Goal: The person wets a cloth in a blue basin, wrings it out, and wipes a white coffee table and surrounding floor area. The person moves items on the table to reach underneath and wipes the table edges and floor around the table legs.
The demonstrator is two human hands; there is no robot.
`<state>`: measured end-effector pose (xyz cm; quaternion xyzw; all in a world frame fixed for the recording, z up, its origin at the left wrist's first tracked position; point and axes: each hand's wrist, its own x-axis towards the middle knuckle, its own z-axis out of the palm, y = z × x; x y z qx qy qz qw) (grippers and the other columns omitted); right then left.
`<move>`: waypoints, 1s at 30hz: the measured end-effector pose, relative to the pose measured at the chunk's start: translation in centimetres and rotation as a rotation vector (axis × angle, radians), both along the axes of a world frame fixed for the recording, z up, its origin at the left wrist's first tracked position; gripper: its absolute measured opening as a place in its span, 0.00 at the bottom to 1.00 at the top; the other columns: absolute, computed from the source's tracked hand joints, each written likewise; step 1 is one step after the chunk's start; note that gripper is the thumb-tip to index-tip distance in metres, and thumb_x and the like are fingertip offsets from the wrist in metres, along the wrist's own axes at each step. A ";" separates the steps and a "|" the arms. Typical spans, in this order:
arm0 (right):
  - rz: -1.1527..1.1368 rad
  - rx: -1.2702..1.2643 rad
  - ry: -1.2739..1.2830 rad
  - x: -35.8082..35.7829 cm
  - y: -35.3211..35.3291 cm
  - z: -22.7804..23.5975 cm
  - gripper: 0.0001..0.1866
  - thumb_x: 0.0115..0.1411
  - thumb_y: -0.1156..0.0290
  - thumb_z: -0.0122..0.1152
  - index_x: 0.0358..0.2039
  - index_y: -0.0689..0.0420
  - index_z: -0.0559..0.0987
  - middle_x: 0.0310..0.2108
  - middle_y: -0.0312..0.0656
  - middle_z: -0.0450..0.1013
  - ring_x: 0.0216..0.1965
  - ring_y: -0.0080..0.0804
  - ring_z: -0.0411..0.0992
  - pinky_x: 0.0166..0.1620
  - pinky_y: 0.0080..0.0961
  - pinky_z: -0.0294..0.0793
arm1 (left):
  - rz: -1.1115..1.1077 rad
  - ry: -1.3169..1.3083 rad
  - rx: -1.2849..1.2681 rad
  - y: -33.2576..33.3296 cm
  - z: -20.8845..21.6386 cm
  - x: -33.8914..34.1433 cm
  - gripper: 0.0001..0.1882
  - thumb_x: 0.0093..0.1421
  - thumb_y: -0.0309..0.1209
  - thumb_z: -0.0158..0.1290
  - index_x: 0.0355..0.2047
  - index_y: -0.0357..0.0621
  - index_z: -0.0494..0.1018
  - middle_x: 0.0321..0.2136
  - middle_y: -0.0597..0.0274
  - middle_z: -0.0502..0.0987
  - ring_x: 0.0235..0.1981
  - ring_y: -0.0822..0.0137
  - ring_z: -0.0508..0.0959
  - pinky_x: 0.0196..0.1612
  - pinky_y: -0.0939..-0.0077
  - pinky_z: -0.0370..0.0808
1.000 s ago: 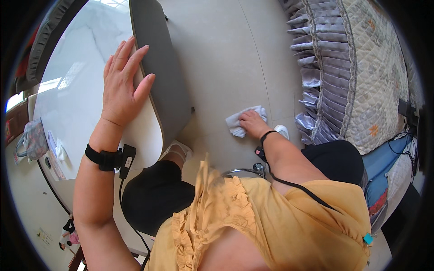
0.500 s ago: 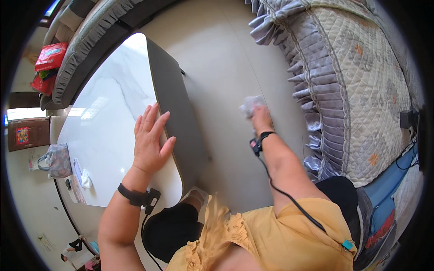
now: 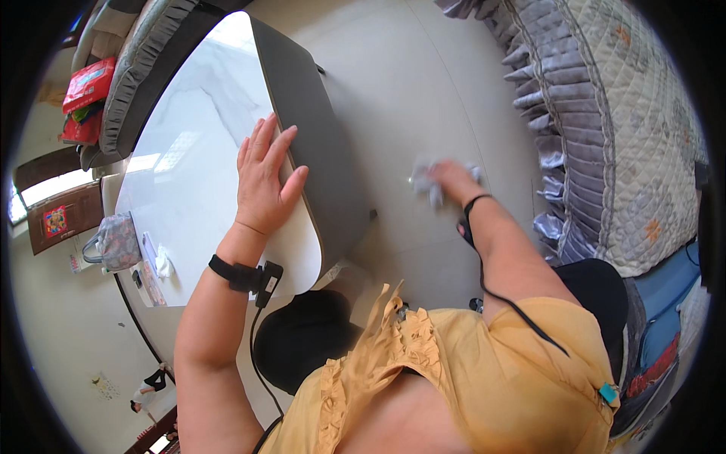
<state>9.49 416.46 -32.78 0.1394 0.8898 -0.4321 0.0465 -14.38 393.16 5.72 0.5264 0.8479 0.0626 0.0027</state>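
Note:
My left hand (image 3: 265, 181) rests palm down with fingers spread at the edge of the white marble-look table (image 3: 200, 219). My right hand (image 3: 456, 181) is blurred by motion and closed around a pale grey-white cloth (image 3: 434, 195). Parts of the cloth stick out on either side of the fingers. It is down at the light tiled floor (image 3: 393, 151), to the right of the table's grey side (image 3: 318, 144). Each wrist wears a black band with a small device and a cable.
A couch with a quilted cover (image 3: 605, 83) and grey ruffled skirt stands at right. Another grey couch (image 3: 136, 76) holds a red package (image 3: 88, 85) at far left. On the table are a floral bag (image 3: 119, 244) and crumpled white tissue (image 3: 163, 262).
My right hand has moved a little to the right with the cloth, which now looks more spread out. My left hand keeps its place on the table edge. The whole view has shifted.

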 end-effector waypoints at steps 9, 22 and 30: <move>-0.525 -0.589 0.612 -13.8 -6.5 14.4 0.22 0.54 0.74 0.63 0.51 0.56 0.78 0.43 0.40 0.76 0.42 0.33 0.74 0.47 0.31 0.75 | 0.005 -0.037 0.022 -0.5 -0.7 -0.4 0.36 0.61 0.44 0.54 0.68 0.46 0.63 0.71 0.50 0.58 0.74 0.48 0.54 0.73 0.51 0.47; -0.151 -0.998 0.757 -15.5 -12.9 22.7 0.29 0.61 0.71 0.64 0.63 0.62 0.72 0.70 0.52 0.56 0.70 0.51 0.57 0.70 0.40 0.59 | 0.001 -0.070 -0.012 -0.8 -0.5 -0.4 0.43 0.62 0.52 0.52 0.70 0.37 0.57 0.71 0.45 0.58 0.74 0.45 0.54 0.74 0.49 0.44; -0.411 -0.334 1.035 -26.5 -8.8 21.8 0.16 0.61 0.78 0.55 0.51 0.61 0.77 0.55 0.55 0.68 0.57 0.55 0.66 0.60 0.43 0.66 | 0.042 -0.149 -0.011 -0.7 0.0 -0.3 0.42 0.62 0.49 0.54 0.69 0.38 0.58 0.71 0.46 0.58 0.74 0.48 0.53 0.74 0.52 0.42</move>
